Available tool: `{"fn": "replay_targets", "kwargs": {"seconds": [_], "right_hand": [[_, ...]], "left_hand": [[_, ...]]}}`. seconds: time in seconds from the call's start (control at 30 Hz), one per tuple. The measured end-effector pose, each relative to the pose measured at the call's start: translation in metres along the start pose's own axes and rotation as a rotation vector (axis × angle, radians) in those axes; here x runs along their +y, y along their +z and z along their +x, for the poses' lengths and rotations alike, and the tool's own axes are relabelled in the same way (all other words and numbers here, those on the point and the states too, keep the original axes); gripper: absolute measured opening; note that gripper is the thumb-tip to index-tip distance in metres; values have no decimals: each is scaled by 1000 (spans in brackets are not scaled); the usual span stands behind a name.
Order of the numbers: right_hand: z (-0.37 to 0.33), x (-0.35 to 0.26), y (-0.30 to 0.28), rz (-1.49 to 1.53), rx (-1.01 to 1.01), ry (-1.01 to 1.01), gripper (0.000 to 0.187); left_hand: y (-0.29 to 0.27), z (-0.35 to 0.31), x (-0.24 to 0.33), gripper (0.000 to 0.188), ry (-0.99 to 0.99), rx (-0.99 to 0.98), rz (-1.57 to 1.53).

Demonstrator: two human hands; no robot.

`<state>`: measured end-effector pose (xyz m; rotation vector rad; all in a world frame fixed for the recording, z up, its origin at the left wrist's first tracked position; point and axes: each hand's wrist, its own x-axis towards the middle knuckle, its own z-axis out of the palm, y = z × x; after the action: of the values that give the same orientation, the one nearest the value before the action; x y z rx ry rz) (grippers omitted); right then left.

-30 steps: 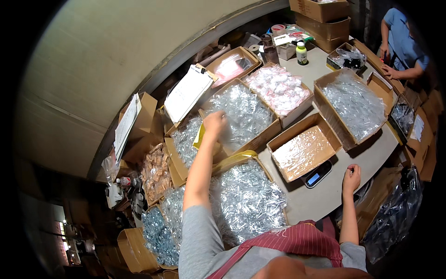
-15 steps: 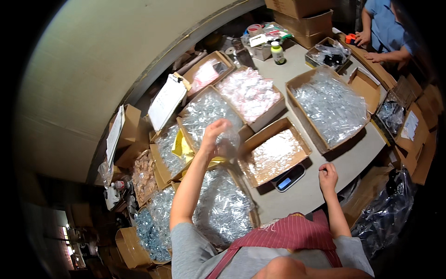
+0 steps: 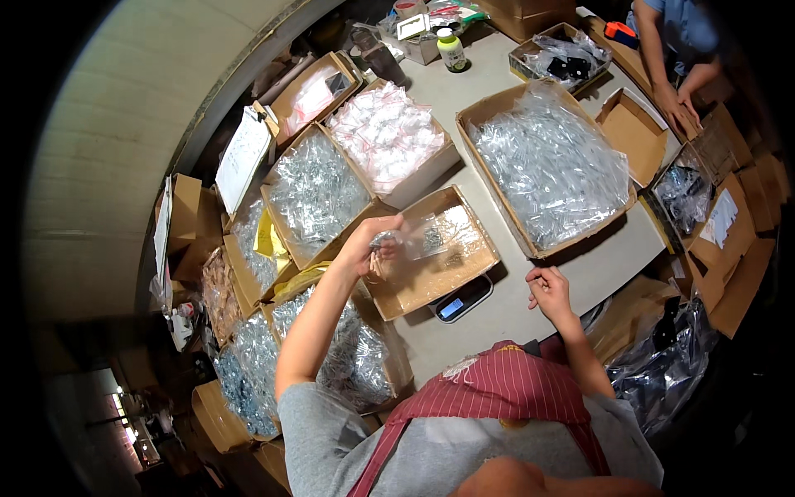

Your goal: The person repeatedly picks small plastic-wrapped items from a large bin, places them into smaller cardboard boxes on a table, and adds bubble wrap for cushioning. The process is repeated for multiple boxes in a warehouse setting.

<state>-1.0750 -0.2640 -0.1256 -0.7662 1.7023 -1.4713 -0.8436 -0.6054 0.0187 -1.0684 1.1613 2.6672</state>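
Pale grey tabletop (image 3: 505, 331), well lit. Left hand (image 3: 373, 246) above open brown cardboard box (image 3: 406, 290), fingers narrow, pinching clear plastic packet of small grey pieces (image 3: 431, 240); packet hangs over box interior. Box seems set on black scale (image 3: 475, 296). Best to release low, gently, without pressing box. Right hand (image 3: 548, 291) near table edge, fingers curled; contents, cannot tell.

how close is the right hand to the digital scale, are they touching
Apart: in the head view, a strip of grey tabletop shows between the right hand and the near edge of the digital scale.
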Motion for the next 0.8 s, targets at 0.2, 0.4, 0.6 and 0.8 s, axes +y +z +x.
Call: {"fn": "replay_targets", "kwargs": {"seconds": [0.2, 0.4, 0.6, 0.8], "right_hand": [[5, -3, -15, 15, -127, 46, 10], [7, 0, -27, -12, -156, 7, 10], [21, 20, -88, 57, 182, 14, 8], [43, 16, -132, 119, 407, 47, 11]], "left_hand": [[30, -13, -15, 35, 139, 250, 699], [25, -6, -25, 28, 417, 95, 1299], [40, 21, 27, 29, 414, 636, 1075], [10, 83, 69, 50, 534, 1006, 1859]]}}
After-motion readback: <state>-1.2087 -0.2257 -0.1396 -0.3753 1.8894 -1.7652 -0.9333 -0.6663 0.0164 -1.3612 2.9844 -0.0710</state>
